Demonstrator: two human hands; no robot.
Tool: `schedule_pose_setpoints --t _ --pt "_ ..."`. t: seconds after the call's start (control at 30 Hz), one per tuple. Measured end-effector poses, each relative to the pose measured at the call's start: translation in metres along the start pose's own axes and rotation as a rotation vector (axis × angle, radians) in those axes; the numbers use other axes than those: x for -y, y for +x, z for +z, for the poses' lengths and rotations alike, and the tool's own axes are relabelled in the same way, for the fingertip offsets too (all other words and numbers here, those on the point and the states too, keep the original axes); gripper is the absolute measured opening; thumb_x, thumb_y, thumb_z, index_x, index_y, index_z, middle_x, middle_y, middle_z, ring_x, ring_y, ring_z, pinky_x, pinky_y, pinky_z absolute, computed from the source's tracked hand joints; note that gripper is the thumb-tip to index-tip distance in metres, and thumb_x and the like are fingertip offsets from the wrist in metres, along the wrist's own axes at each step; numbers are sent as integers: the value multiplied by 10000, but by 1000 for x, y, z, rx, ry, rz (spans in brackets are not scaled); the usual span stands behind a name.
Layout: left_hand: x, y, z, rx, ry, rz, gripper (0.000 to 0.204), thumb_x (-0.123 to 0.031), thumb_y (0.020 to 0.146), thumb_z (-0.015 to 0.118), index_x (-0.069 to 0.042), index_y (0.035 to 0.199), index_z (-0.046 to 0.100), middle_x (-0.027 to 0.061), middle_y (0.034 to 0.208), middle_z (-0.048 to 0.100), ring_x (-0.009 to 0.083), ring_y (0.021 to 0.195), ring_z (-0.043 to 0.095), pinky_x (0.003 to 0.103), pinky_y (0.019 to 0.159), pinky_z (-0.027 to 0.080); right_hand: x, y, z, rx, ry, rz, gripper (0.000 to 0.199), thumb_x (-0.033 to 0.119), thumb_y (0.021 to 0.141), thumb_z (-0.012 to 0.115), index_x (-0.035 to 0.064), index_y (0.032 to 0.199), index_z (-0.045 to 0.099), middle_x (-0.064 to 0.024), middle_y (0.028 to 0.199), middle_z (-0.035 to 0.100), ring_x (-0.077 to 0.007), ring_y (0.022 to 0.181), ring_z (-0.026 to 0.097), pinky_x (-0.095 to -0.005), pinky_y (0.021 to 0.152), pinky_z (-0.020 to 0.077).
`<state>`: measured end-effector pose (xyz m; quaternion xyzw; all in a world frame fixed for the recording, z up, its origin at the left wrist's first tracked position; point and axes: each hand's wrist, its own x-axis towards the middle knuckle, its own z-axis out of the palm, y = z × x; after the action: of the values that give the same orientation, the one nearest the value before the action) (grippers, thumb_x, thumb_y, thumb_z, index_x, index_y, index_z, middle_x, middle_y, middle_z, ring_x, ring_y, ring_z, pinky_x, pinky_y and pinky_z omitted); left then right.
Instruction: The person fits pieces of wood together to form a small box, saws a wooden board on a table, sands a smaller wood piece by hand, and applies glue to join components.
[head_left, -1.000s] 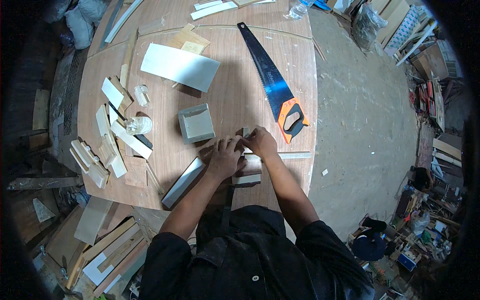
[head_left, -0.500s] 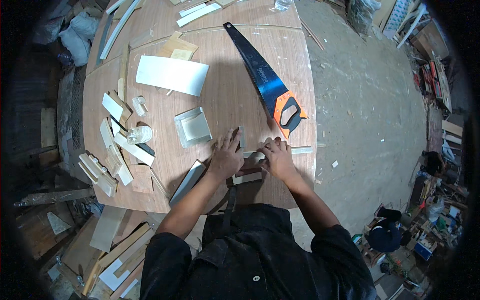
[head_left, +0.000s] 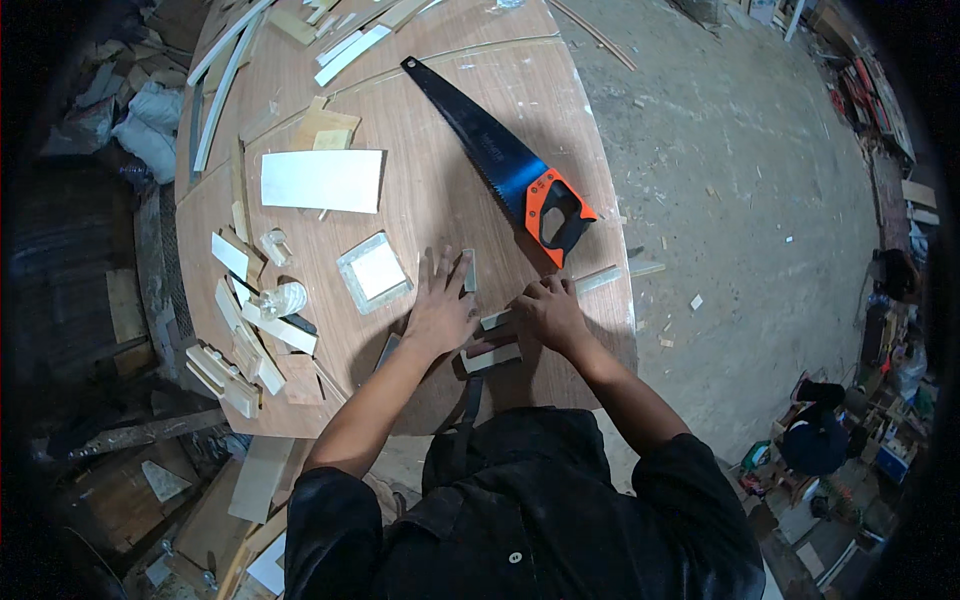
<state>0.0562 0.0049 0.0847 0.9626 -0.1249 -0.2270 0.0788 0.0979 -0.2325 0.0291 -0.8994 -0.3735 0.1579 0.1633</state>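
Observation:
My left hand lies palm down on the wooden table, its fingers stretched out and apart. A short pale strip sits beside its fingertips. My right hand has its fingers curled over a long thin wooden strip. That strip comes out on both sides of the right hand, and its right end reaches near the table edge. Close to my body, between the hands, is a small pale-edged wood block. Shadow hides how the block and strip meet. Part of another board shows beside my left wrist.
A handsaw with an orange and black handle lies beyond my hands. Left of them are a square pale piece, a white panel, a glass jar and several wood offcuts. The table edge runs along the right.
The whole view has turned slightly, so the saw and table appear shifted. My left fingers look straighter. My right hand stays curled over the strip.

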Motion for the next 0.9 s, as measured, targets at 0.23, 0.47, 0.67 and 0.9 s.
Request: schedule_pose_setpoints --t 0.23,0.47,0.67,0.9 --pt "8 15 -13 65 45 26 474 -463 809 676 -163 1168 754 197 1639 167 482 1507 22 698 1164 17 -3 -2 -1 63 76 35 233 225 841 658 246 1067 710 -25 1113 623 -277 1166 533 -522 1020 365" --pt "17 22 -18 82 -33 19 464 -469 793 682 -178 1143 769 176 1656 127 462 1517 -16 723 1147 -8 -11 -3 7 29 34 30 231 237 833 658 247 1054 727 1 1089 636 -265 1177 538 -505 1006 367" --pt "18 28 -26 131 19 40 434 -485 825 647 -215 1141 772 153 1661 119 451 1519 -6 719 1150 -19 -6 0 2 71 29 59 237 238 835 663 248 1065 720 -5 1096 633 -266 1186 536 -538 1026 357" --pt "20 26 -24 136 46 40 433 -534 867 597 -251 1145 770 136 1641 174 435 1499 114 702 1165 6 -3 -3 0 68 -17 20 256 240 854 660 247 1105 707 -32 1144 616 -280 1224 517 -582 1072 332"
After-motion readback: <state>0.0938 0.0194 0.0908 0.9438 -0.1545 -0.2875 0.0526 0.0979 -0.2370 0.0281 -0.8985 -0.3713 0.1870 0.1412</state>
